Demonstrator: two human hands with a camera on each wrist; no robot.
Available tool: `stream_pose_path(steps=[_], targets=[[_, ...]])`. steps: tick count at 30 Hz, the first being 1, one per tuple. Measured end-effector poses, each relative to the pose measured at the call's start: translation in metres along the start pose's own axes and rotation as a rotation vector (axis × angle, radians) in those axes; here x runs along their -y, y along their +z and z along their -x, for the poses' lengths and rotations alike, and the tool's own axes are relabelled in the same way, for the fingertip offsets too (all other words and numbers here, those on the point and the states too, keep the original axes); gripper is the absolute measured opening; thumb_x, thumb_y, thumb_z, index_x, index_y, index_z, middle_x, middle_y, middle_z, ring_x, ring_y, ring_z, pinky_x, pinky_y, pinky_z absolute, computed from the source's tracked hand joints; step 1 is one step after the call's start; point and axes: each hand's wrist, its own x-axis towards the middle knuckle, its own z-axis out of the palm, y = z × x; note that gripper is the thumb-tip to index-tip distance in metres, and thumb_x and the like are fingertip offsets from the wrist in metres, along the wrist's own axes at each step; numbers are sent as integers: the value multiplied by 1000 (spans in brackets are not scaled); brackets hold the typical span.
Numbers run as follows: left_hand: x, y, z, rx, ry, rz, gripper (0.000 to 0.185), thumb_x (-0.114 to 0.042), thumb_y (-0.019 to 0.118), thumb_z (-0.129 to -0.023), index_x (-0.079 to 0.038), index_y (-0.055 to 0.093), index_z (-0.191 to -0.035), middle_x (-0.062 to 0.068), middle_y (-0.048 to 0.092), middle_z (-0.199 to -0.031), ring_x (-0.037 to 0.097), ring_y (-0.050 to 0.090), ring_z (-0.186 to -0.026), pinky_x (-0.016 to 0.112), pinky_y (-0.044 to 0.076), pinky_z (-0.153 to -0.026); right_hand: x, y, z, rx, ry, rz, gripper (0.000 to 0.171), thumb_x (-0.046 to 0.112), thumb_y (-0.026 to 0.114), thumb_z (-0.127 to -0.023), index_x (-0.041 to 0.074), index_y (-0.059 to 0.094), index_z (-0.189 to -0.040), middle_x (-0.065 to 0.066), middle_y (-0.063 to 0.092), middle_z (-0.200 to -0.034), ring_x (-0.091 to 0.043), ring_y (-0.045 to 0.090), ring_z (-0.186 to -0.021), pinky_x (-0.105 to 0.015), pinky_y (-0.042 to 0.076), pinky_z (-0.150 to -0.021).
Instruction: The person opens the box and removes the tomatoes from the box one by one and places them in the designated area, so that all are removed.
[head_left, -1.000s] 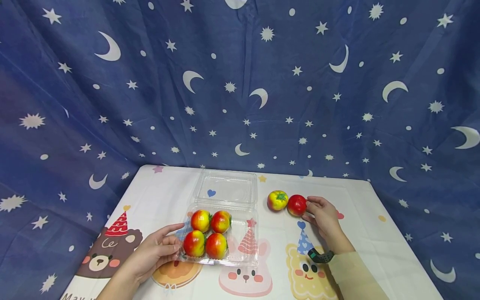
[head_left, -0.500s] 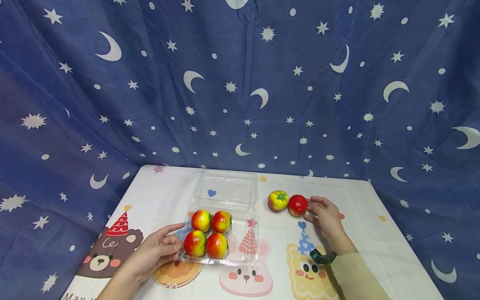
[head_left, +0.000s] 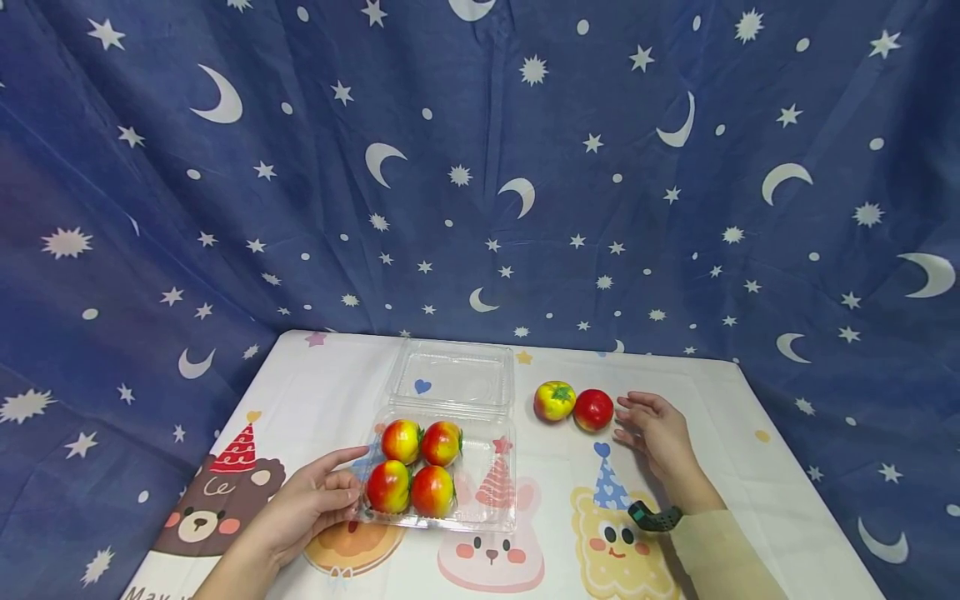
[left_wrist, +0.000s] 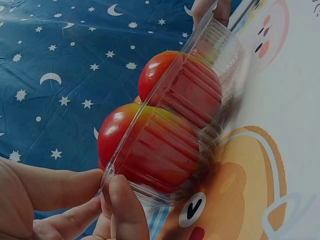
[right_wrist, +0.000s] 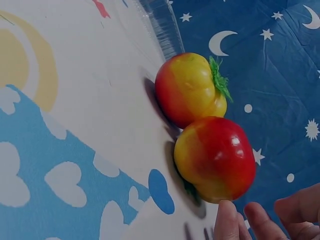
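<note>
A clear plastic clamshell box (head_left: 442,467) lies open on a white tablecloth (head_left: 315,400) printed with cartoon animals in party hats. Its flat lid (head_left: 452,373) is folded back on the far side of the box. Four red-and-yellow toy tomatoes (head_left: 420,465) sit in the box's left half, packed two by two and touching each other; the right half of the box holds nothing.

The left hand (head_left: 311,502) is at the left end of the box. Its thumb and curled fingers pinch the rim at the near left corner, as the left wrist view shows, with the index finger stretched along the box's left wall.

To the right of the box and a little farther back, two more toy tomatoes lie side by side and touching: a mostly yellow tomato (head_left: 555,401) nearer the box and a red tomato (head_left: 593,410) beyond it. The right hand (head_left: 654,433) lies just right of the red tomato, fingers loosely spread and pointing at it, holding nothing; whether a fingertip touches the fruit cannot be told. A dark band (head_left: 654,517) circles that wrist.

A blue curtain (head_left: 480,183) with white moons and stars hangs behind the box.
</note>
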Motion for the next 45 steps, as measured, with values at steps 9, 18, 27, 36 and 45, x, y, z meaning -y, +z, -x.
stream_pose_path(steps=[9,18,27,36,45], targets=[[-1,0,-1,2,1,-1,81,-7,68,-102,-2,22,-169,-3,66,-94,14,67,-82,26,64,-85,4,-4,9,28,-47,-13,54,13,55,-110,5,40,-161,-20,53,-162,-14,72,-120,-31,65,-90],[-2,1,0,-1,2,-8,81,-6,67,-101,-2,23,-169,-4,66,-94,14,67,-82,26,63,-84,10,-4,19,77,-101,-43,54,8,56,-109,1,40,-159,-24,53,-159,-14,74,-113,-31,65,-88],[-1,1,0,-11,-6,-13,80,-5,66,-102,-3,23,-169,-4,66,-94,15,66,-82,26,63,-84,18,3,29,78,-104,-29,54,13,58,-109,5,41,-160,-22,54,-159,-13,73,-113,-29,65,-88],[-1,2,0,-16,-6,-15,80,-6,67,-102,-3,24,-169,-3,65,-94,15,66,-83,26,64,-84,25,12,41,101,-89,-46,54,16,64,-108,10,44,-158,-20,56,-157,-14,74,-115,-31,65,-90],[-3,2,0,-20,-11,-28,80,-5,67,-101,-2,25,-168,-3,66,-95,16,66,-84,27,64,-86,29,21,50,158,-106,-85,50,10,63,-107,6,47,-154,-18,62,-147,-20,73,-118,-35,66,-89]])
